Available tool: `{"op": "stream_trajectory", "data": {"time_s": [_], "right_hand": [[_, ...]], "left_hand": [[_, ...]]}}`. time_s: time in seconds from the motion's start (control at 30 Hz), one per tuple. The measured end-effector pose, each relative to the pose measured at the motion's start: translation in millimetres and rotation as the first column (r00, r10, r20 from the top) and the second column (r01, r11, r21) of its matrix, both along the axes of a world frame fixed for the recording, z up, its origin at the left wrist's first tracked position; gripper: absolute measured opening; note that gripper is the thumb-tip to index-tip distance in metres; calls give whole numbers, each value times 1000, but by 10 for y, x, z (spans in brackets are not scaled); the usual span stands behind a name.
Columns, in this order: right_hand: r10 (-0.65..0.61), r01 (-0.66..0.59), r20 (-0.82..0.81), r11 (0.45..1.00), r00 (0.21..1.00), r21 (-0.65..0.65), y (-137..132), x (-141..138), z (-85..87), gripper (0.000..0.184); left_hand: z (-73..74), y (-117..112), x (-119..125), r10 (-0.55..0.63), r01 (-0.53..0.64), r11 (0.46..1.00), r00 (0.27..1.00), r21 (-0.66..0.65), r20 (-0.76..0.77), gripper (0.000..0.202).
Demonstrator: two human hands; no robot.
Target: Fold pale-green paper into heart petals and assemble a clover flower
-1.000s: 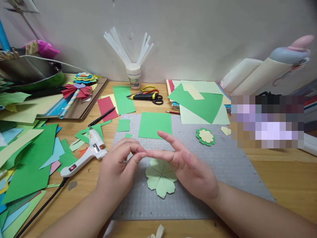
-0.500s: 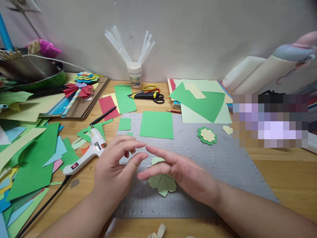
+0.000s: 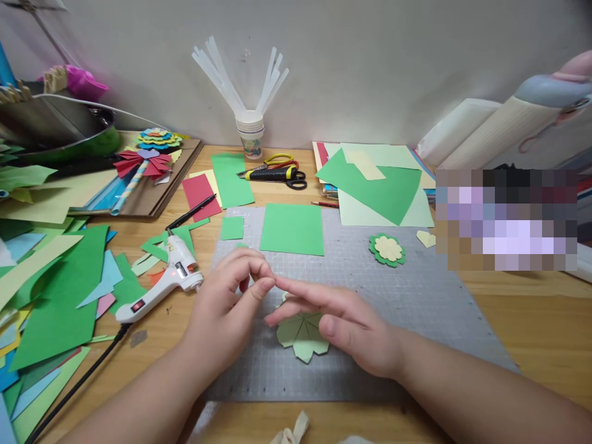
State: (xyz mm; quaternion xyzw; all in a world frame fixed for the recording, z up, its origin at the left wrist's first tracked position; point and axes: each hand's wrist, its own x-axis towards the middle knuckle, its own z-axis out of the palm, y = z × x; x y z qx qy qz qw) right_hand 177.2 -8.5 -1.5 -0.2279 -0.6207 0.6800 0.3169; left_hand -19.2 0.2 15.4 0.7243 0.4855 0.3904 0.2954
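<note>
My left hand [image 3: 234, 305] is closed in a pinch, thumb against index finger. Its tips meet a fingertip of my right hand [image 3: 351, 327]; whether anything small lies between them I cannot make out. The fingers of my right hand are stretched out and hold nothing visible. Below both hands a pale green paper flower [image 3: 303, 339] with crease lines lies on the grey cutting mat [image 3: 370, 370], its upper part partly hidden by my right hand. Left of my left hand, a white hot glue gun [image 3: 178, 268] rests on its side.
A green paper square [image 3: 292, 229], a smaller green square [image 3: 232, 228] and a layered green-and-cream flower [image 3: 387, 249] lie on the mat. Scissors [image 3: 296, 180], a cutter [image 3: 271, 174] and a cup with straws [image 3: 250, 139] stand behind. Paper scraps [image 3: 60, 302] cover the left side.
My left thumb and index finger have closed from a gap into a pinch at my right fingertip. My right thumb now shows. The flower and tools have stayed in place.
</note>
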Motion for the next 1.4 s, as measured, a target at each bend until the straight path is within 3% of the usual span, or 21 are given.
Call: {"op": "stream_trajectory", "data": {"time_s": [0.2, 0.37, 0.5, 0.63, 0.83, 0.93, 1.07, 1.27, 1.4], "right_hand": [[-16, 17, 57, 1000, 998, -10, -7, 11, -17, 64], [-80, 73, -26, 975, 996, -212, -5, 5, 7, 60], [-186, 104, -219, 935, 958, -338, 38, -13, 19, 55], [-211, 92, -262, 911, 942, -402, 70, -21, 28, 55], [-209, 130, -206, 931, 956, -341, 48, -16, 36, 56], [-215, 148, -213, 946, 953, -290, 25, -7, 35, 53], [-236, 202, -142, 955, 961, -219, 6, 7, 37, 55], [-222, 200, -100, 960, 970, -194, 10, 11, 30, 59], [-231, 184, -157, 946, 960, -265, 16, 0, 19, 55]], "left_hand": [[-21, -10, 21, 27, -18, 995, 995, -94, 97, 18], [-4, 6, -4, 152, -112, 980, 955, -166, 254, 16], [-11, 2, -29, 102, -83, 993, 955, -80, 279, 10], [-24, -17, -37, 61, -64, 998, 975, 5, 214, 9], [4, -25, -19, 47, -55, 995, 995, 85, 90, 12], [0, -24, -24, 60, -51, 985, 997, 168, -47, 13], [-29, -20, -35, 30, 37, 957, 973, 288, -227, 15], [-53, -2, -26, -14, 53, 987, 969, 154, -245, 13], [-64, 19, -22, 81, -75, 995, 992, 62, -100, 16]]}}
